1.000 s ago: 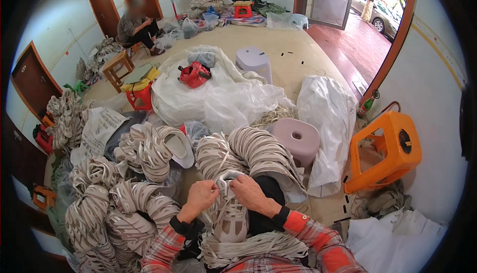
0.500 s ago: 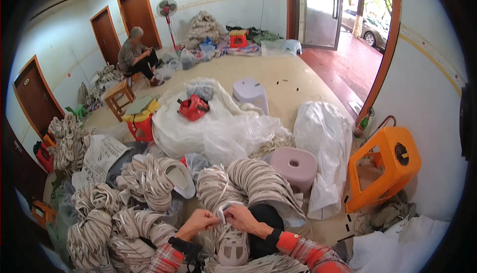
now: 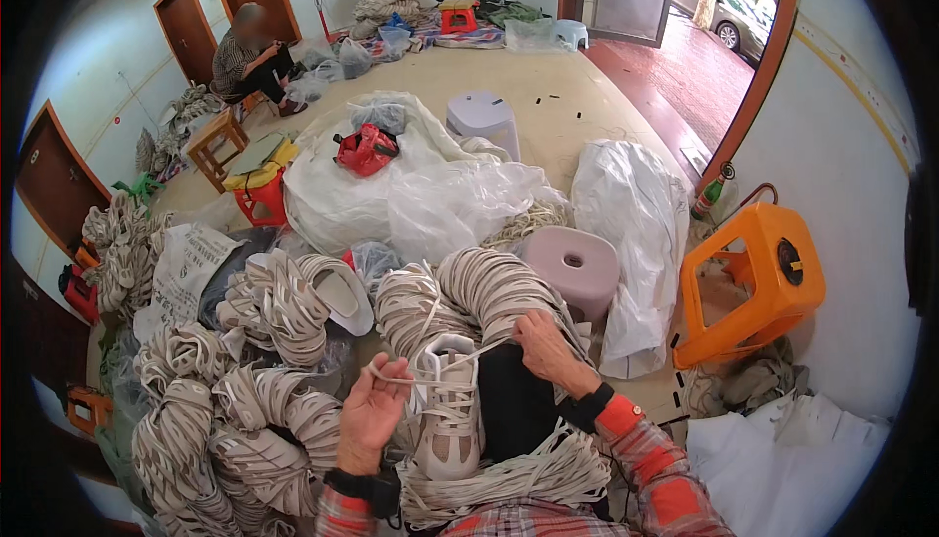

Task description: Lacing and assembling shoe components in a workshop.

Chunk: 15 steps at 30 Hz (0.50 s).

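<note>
A beige-and-white shoe upper [image 3: 450,439] lies over my lap with its toe toward me and laces crisscrossed up its front. My left hand [image 3: 370,412], beside it on the left, has one end of the shoelace [image 3: 416,380] looped at its thumb and fingers. On the far right side my right hand [image 3: 550,349] pinches the other end, so the lace stretches out both ways from the shoe's top. A loose bundle of pale laces [image 3: 509,473] rests below the toe, across my lap. Black cloth [image 3: 514,400] shows between the shoe and my right forearm.
Nested stacks of beige shoe uppers [image 3: 504,288] lie ahead and more stacks [image 3: 176,469] on the left. Beyond are a mauve stool [image 3: 572,268], white sacks [image 3: 631,253] and a red bag [image 3: 367,150]. An orange stool [image 3: 753,283] stands right; another person [image 3: 249,63] sits far left.
My hands, close together over the shoe's top before, have moved apart left and right, drawing the lace out between them. The view has tipped downward, showing more of the shoe and lap.
</note>
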{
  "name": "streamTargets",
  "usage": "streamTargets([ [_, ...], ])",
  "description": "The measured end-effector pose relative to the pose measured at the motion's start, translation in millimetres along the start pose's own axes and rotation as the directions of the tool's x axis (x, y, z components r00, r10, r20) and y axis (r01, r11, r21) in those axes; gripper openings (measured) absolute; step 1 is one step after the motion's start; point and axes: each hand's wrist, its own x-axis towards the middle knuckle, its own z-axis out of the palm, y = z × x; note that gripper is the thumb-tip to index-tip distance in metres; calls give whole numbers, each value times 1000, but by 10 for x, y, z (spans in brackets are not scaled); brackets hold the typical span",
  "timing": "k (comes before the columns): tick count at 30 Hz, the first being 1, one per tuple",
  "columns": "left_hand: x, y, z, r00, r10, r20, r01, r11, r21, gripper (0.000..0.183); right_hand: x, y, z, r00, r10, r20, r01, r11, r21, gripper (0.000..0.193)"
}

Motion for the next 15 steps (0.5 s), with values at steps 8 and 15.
streamTargets([
  [8, -76, -267, -463, 997, 25, -77, -59, 873, -484, 27, 66, -455, 133, 834, 156, 530, -299, -679, 671, 16],
  [15, -2, -568, -352, 912, -408, 45, 318, 633, -706, 11, -289, 236, 264, 638, 628, 446, 303, -737, 605, 20],
])
